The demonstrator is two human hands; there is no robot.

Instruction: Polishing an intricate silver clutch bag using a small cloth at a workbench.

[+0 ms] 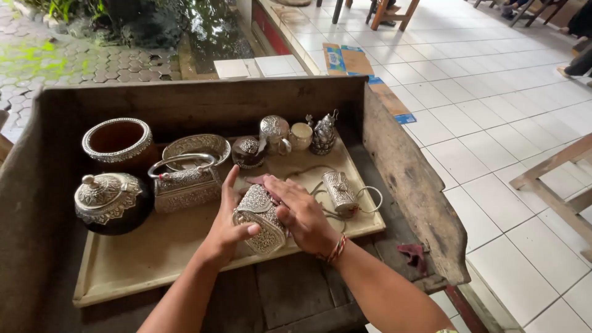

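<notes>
Embossed shiny silver metal purse; matt pale wood tray; rough weathered wood box.

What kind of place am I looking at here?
Probably a silverware craft workshop or stall on an open, tiled veranda. Ornate silver boxes and jars sit on a wooden tray, both hands grip a silver purse, and white floor tiles border a garden.

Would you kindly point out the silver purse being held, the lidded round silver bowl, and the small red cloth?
silver purse (262, 217), head view, on its embossed front face between the hands.
lidded round silver bowl (106, 192), head view, on its patterned lid.
small red cloth (412, 253), head view, on its middle.
</notes>
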